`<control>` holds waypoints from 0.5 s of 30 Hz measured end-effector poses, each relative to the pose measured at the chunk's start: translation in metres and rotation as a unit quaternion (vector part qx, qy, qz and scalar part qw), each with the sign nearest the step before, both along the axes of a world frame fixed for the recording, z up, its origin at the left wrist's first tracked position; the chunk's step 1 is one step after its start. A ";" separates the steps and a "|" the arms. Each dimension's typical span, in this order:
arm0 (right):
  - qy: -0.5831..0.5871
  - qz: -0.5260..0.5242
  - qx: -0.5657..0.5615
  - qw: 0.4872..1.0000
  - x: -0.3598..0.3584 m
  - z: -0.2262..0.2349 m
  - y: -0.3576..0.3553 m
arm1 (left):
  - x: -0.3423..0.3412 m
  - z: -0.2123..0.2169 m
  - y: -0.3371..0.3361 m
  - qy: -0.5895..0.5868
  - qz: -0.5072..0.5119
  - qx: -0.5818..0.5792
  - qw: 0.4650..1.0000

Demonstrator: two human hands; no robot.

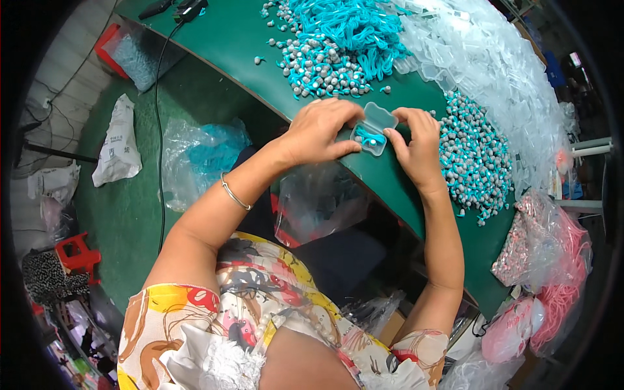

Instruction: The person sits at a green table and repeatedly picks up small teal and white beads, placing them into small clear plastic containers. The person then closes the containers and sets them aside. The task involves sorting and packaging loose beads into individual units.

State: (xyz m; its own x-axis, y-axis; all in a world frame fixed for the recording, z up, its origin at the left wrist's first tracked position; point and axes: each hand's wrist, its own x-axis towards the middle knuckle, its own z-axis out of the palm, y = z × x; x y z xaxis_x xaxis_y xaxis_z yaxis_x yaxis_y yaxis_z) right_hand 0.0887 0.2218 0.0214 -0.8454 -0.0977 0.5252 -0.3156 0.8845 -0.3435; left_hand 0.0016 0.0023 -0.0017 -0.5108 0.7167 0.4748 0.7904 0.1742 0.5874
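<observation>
Between my two hands, above the green tabletop's near edge, is a small clear plastic case (371,147) with its hinged lid (380,117) raised. A coiled teal cord (369,136) lies inside it, with a pale piece among the loops. My left hand (322,130) grips the case's left side, thumb near the front and index finger near the hinge. My right hand (419,146) pinches the right side, thumb by the case wall and fingers at the lid's edge. Beyond the case lies a pile of small grey-and-teal plugs (325,68). Another plug heap (474,156) sits right of my right hand.
Teal cords (351,26) lie bundled at the back of the green table (224,62). A large mound of clear cases (481,58) covers the far right. Bagged pink cords (562,279) are at the right edge. A black cable (156,130) hangs off the table's left side.
</observation>
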 end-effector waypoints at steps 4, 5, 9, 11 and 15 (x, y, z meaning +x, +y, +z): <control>0.035 0.098 -0.009 0.995 0.007 0.009 -0.001 | 0.001 0.005 0.000 0.010 -0.006 0.013 1.000; 0.021 0.123 -0.014 0.992 0.012 0.009 -0.005 | 0.000 0.000 0.001 0.041 -0.013 0.006 0.999; 0.010 0.112 -0.002 0.994 0.019 0.001 -0.015 | 0.005 -0.001 0.004 0.116 0.018 -0.036 0.992; 0.018 0.093 0.007 0.995 0.016 -0.003 -0.016 | 0.009 -0.004 0.007 0.133 0.041 -0.021 0.990; -0.012 0.121 -0.046 0.992 0.016 -0.005 -0.020 | 0.007 -0.007 0.004 0.103 0.001 0.005 0.995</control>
State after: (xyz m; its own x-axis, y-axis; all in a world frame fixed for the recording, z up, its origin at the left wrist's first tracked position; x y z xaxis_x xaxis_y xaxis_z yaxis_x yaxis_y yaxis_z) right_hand 0.1043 0.2017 0.0164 -0.8149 -0.2527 0.5215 -0.5062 0.7486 -0.4283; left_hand 0.0088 0.0062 -0.0085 -0.4031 0.7100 0.5774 0.8940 0.1705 0.4145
